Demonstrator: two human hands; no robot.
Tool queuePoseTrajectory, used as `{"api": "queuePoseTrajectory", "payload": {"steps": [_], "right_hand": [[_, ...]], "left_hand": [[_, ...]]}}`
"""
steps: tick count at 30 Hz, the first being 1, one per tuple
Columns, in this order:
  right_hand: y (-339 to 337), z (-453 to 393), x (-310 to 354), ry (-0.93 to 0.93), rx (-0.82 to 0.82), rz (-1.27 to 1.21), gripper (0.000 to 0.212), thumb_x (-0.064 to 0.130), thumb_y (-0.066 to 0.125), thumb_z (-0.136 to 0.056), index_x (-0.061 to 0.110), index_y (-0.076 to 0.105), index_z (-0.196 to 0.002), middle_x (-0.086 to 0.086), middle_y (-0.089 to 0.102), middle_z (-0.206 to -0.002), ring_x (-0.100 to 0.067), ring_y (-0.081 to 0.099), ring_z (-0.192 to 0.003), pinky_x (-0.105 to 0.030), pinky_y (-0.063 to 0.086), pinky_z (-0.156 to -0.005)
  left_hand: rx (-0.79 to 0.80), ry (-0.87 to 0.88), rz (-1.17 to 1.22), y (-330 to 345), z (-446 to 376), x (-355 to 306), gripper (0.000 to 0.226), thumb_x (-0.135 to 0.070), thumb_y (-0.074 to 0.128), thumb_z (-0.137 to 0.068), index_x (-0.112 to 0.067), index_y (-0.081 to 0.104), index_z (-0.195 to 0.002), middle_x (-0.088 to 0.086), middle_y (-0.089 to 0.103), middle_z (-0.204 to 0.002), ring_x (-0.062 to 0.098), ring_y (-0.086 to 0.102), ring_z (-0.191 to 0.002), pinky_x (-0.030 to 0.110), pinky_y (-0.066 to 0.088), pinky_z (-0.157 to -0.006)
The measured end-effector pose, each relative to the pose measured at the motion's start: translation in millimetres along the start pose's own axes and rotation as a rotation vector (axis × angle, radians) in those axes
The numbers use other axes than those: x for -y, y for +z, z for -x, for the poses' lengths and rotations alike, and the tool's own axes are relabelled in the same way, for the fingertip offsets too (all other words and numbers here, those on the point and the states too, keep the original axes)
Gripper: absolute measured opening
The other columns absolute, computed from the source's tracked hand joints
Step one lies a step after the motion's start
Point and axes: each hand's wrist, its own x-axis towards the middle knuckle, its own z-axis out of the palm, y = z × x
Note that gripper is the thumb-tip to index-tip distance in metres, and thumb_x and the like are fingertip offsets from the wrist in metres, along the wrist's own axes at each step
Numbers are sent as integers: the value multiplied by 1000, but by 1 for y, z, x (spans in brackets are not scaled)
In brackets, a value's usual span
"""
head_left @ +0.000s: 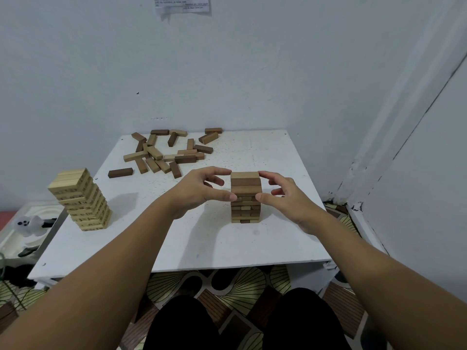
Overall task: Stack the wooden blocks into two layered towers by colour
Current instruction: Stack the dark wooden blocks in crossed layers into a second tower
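Fingers of left hand [199,190] and right hand [285,195] curl loosely either side of brown tower [245,198], thumbs at its sides; pale tower [80,200] well left, loose blocks [164,152] behind, on tabletop [202,243].

The room was a pale blue-white corner: a back wall [227,66] met a side wall [429,173] on the right, where a dark diagonal crack or seam [427,107] ran down toward chipped, flaking paint at the base [353,205]. A printed paper notice [182,5] was stuck high on the back wall, its text too small to read. A white square worktop [202,243] was pushed into the corner, its surface speckled and lightly scuffed. The floor [227,286] carried a patterned covering of cream fan shapes, black curves and brown wood-grain panels. At the left lay white moulded foam packing [22,238]. Light was soft and even, casting faint shadows.
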Motion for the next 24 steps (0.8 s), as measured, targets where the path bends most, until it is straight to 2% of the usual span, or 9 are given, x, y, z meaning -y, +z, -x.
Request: {"api": "queuePoseTrajectory", "payload": {"steps": [6, 9, 11, 13, 16, 19, 21, 24], "right_hand": [[0, 1, 1, 9, 1, -4, 54, 40, 71, -95, 52, 48, -143, 2, 35, -143, -19, 43, -131, -37, 41, -101], [-1, 2, 4, 10, 0, 7, 58, 40, 71, -96, 50, 45, -146, 3, 35, -144, -19, 42, -132, -37, 40, -102], [-3, 4, 8, 12, -20, -19, 54, 40, 64, -100, 47, 43, -149, 3, 35, -144, -17, 42, -131, -36, 34, -103], [-4, 4, 14, -2, -75, -32, 46, 38, 55, -104, 44, 45, -148, 4, 35, -142, -13, 42, -129, -37, 32, -107], [-2, -1, 33, -126, -256, 96, 35, 33, 53, -105, 41, 55, -139, 6, 39, -131, -16, 43, -126, -36, 34, -113], [15, -6, 69, -307, -361, 229, 29, 29, 55, -103, 36, 63, -130, 7, 45, -123, -16, 44, -122, -31, 38, -108], [35, -10, 95, -397, -336, 309, 28, 29, 56, -102, 33, 63, -129, 7, 48, -119, -13, 44, -119, -26, 39, -101], [77, -19, 123, -454, -216, 405, 28, 29, 54, -103, 29, 63, -129, 4, 51, -121, -13, 47, -113, -24, 39, -94]], "left_hand": [[0, -12, -2, 1, 1, -1, 82, -41, 96, -53, -41, 67, -130, 0, 64, -122, 18, 62, -105, 40, 51, -101], [-4, -13, -1, 0, 0, 0, 95, -41, 102, -50, -40, 62, -136, 0, 64, -124, 22, 65, -109, 41, 51, -104], [-1, -18, 4, -3, 1, 2, 103, -42, 102, -49, -40, 57, -142, 0, 64, -125, 23, 64, -109, 41, 51, -104], [0, -14, 13, -9, 5, 5, 103, -40, 101, -54, -39, 54, -145, 0, 64, -125, 21, 62, -108, 40, 51, -103], [-101, -9, 60, -23, 13, 15, 79, -28, 93, -74, -33, 55, -143, 3, 66, -121, 21, 64, -111, 36, 49, -99], [-308, -32, 3, -35, 20, 33, 46, -28, 80, -90, -26, 62, -133, 3, 68, -110, 20, 65, -103, 27, 48, -79], [-429, -44, -88, -40, 21, 45, 35, -31, 75, -95, -24, 65, -127, 1, 67, -106, 16, 63, -92, 27, 47, -70], [-530, -62, -212, -48, 20, 60, 32, -35, 70, -98, -23, 64, -127, -4, 65, -101, 13, 62, -87, 27, 47, -67]]}}
